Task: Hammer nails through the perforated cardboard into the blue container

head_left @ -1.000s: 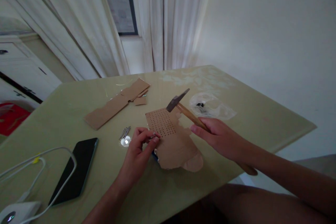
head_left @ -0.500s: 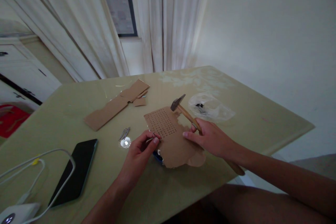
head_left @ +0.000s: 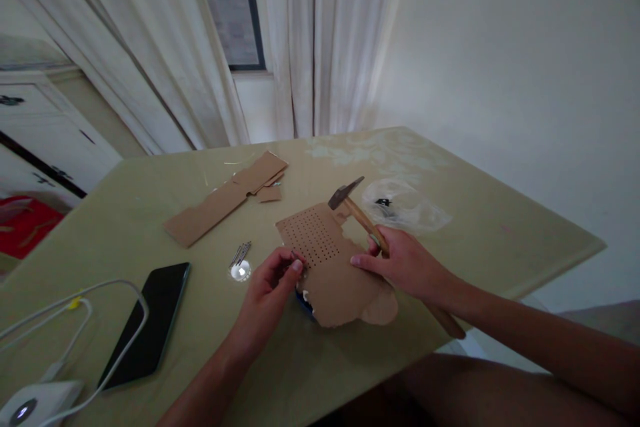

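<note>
- At the near middle of the table (head_left: 450, 240), a smooth, glossy olive slab, we see a torn sheet of brown card (head_left: 335, 267), matte, ragged at its near edge, with a tidy grid of small punched holes across its far half.
- Our right hand (head_left: 400, 263), at 3 o'clock from the card, is wrapped around a hammer (head_left: 360, 213): pale wooden shaft, dark wedge-shaped metal head. Its fingertips press on the card's right side.
- The hammer head hangs just above the card's far right corner, at 1 o'clock from the hole grid.
- Our left hand (head_left: 273, 280), at 9 o'clock from the card, pinches something thin at the grid's left edge; it is too small to name.
- A loose bundle of thin metal nails (head_left: 240, 255) lies by a small shiny disc (head_left: 240, 271), at 9 o'clock from the left hand.
- A long folded strip of cardboard (head_left: 225, 199) lies at 11 o'clock; a crinkled clear bag (head_left: 407, 207) at 2 o'clock.
- A flat black phone (head_left: 147, 323) and a white cable (head_left: 90, 293) sit at 8 o'clock.
- Against a second ago, the hammer has come lower and closer to the card, and the right fingertips now touch the sheet; the left hand's pinch has barely shifted.
</note>
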`<action>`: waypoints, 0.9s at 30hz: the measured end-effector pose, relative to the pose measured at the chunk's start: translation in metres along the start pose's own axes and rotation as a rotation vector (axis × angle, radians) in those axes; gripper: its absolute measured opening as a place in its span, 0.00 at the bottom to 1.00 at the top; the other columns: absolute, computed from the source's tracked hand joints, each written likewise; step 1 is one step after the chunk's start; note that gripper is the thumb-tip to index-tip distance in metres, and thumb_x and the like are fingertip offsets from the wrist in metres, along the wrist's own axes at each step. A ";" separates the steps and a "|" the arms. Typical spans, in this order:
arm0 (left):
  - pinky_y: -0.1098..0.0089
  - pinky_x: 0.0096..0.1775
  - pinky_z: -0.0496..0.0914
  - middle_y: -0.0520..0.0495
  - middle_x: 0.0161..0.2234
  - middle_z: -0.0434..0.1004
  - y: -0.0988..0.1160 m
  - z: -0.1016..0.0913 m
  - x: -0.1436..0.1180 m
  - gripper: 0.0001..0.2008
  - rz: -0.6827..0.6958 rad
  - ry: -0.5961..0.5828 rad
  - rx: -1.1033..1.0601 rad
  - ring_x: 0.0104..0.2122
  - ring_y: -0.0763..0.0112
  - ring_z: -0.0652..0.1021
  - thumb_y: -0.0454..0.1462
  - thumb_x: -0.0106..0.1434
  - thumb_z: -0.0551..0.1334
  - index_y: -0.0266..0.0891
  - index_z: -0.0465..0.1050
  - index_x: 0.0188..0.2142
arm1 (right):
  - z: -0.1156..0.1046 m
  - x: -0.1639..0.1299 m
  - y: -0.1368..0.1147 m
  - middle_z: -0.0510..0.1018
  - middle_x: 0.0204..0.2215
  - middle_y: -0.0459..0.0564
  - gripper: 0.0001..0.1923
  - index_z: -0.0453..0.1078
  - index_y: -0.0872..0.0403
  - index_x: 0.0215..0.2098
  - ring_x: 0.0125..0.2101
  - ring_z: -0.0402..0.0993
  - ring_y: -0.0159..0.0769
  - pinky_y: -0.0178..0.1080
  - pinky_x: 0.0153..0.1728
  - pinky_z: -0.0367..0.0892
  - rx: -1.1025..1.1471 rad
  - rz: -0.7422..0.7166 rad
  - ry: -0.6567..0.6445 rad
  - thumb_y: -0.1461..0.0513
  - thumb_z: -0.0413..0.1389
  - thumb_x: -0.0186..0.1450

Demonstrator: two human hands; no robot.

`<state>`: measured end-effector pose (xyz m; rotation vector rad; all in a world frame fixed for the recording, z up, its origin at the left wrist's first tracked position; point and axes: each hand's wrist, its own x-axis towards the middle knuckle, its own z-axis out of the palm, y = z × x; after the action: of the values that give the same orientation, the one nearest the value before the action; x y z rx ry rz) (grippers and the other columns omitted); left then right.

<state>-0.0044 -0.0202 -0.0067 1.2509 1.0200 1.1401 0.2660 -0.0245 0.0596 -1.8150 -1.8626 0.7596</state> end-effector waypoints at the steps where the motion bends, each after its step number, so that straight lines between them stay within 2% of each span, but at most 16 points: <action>1: 0.69 0.40 0.71 0.49 0.35 0.77 0.000 0.000 0.000 0.19 0.001 0.002 0.001 0.36 0.66 0.76 0.54 0.65 0.73 0.41 0.78 0.37 | 0.000 0.000 0.000 0.79 0.29 0.47 0.17 0.69 0.51 0.32 0.30 0.73 0.37 0.40 0.32 0.64 0.004 0.000 0.003 0.51 0.68 0.65; 14: 0.70 0.40 0.71 0.50 0.35 0.76 -0.006 0.005 -0.001 0.20 -0.002 0.032 -0.044 0.36 0.67 0.75 0.56 0.66 0.72 0.42 0.76 0.37 | 0.002 -0.002 0.003 0.75 0.25 0.44 0.20 0.67 0.51 0.28 0.27 0.69 0.35 0.39 0.28 0.61 0.052 0.004 -0.042 0.49 0.69 0.63; 22: 0.69 0.44 0.72 0.50 0.38 0.75 -0.012 0.003 -0.003 0.16 0.008 0.008 -0.074 0.40 0.65 0.75 0.53 0.70 0.69 0.44 0.76 0.39 | 0.001 0.000 0.011 0.68 0.24 0.40 0.22 0.64 0.50 0.27 0.26 0.63 0.32 0.38 0.27 0.58 0.229 0.031 -0.102 0.48 0.67 0.63; 27: 0.68 0.46 0.72 0.49 0.39 0.76 -0.017 0.001 -0.003 0.14 0.002 0.015 -0.078 0.42 0.64 0.76 0.51 0.71 0.69 0.45 0.75 0.40 | 0.003 0.000 0.014 0.67 0.23 0.39 0.22 0.63 0.50 0.27 0.26 0.63 0.32 0.38 0.27 0.58 0.245 0.047 -0.112 0.48 0.68 0.63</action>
<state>-0.0023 -0.0225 -0.0235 1.1831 0.9768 1.1818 0.2748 -0.0250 0.0483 -1.6969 -1.7122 1.0756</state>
